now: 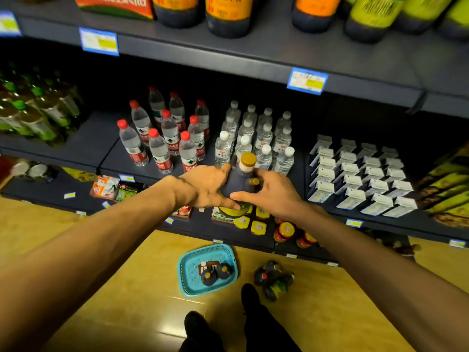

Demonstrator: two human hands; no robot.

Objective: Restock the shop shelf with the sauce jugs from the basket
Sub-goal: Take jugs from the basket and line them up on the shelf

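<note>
Both hands, left hand point(206, 185) and right hand point(272, 193), grip one sauce jug point(239, 185) (dark, yellow cap) near the shelf point(111, 161) front edge; next, set it down upright.

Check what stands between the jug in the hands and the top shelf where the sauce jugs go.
Nothing visible blocks it. Both hands, left and right, hold the jug in front of the water bottles. The top shelf has bare room at its front edge, in front of the sauce jugs.
</note>
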